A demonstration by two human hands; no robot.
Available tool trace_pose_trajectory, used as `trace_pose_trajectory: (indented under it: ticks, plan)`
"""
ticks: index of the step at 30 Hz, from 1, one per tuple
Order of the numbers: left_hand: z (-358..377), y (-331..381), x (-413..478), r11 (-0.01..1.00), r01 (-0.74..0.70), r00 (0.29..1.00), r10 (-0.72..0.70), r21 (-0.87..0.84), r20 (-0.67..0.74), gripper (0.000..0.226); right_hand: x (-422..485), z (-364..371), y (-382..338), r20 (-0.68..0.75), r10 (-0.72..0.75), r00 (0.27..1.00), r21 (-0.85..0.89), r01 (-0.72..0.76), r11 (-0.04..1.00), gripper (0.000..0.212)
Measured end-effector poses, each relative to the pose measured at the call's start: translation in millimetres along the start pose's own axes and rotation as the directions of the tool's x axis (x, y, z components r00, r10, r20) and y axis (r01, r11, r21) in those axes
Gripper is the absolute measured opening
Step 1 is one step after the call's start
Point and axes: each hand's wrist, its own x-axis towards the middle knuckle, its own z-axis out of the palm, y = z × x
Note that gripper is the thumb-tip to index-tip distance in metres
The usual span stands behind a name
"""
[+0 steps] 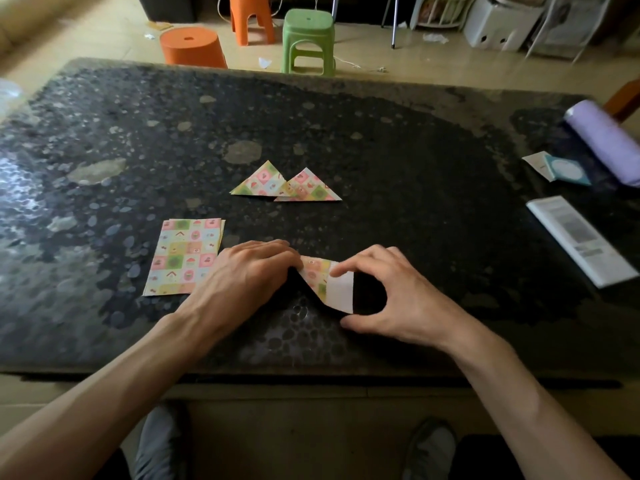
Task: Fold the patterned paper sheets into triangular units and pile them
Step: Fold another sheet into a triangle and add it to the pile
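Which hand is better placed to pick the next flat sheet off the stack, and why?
Left. The left hand lies right beside the stack of flat sheets, likely needing only a short reach; the right hand sits farther off, pinching the sheet being folded.

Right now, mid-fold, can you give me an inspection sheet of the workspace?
Surface: dark speckled table, worn pale patches.
Job's things: two folded triangles overlapping at a corner; flat sheet stack left; half-folded sheet between the hands.
Clutter: lilac roll, teal packet, white leaflet at right.
Grippers: left hand presses the half-folded sheet; right hand pinches its white flap.
Cables: white cord on the floor.
Surroundings: green stool, two orange stools.
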Motion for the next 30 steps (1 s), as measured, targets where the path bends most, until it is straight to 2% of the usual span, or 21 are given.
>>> trace_pose_trajectory:
  ticks: [2,5,8,11,14,18,24,30]
  plan:
    - [1,-3,-2,0.997,0.069,0.998,-0.070,-0.045,-0.007,0.022,0,6,-1,-0.073,-0.091,0.993,-0.051,0.088,0.995,0.045]
    - [3,-6,-2,0.993,0.100,0.995,-0.100,-0.059,-0.010,0.017,1,12,0,-0.183,-0.158,0.970,-0.050,0.151,0.987,0.020]
    - [8,-7,-1,0.994,0.104,0.994,-0.105,-0.017,-0.026,0.017,2,19,1,-0.244,-0.217,0.945,-0.095,0.199,0.975,0.011]
    - [9,-4,1,0.989,0.144,0.989,-0.145,-0.041,-0.032,0.019,3,29,0,-0.273,-0.284,0.919,-0.219,0.228,0.949,0.009]
    - [1,1,4,0.956,0.213,0.977,-0.210,-0.204,0.034,0.017,5,31,-1,-0.276,-0.306,0.911,-0.262,0.235,0.936,0.009]
    - [4,-1,-1,0.973,0.120,0.981,-0.086,-0.197,0.173,0.025,6,32,0,-0.244,-0.298,0.923,-0.229,0.243,0.943,0.008]
    - [10,-3,-8,0.975,0.127,0.981,-0.096,-0.184,0.168,0.029,5,38,-7,-0.182,-0.310,0.933,-0.164,0.282,0.945,0.012]
    - [7,-5,-8,0.962,0.155,0.977,-0.115,-0.226,0.180,0.031,7,34,-6,-0.121,-0.223,0.967,-0.035,0.220,0.975,0.006]
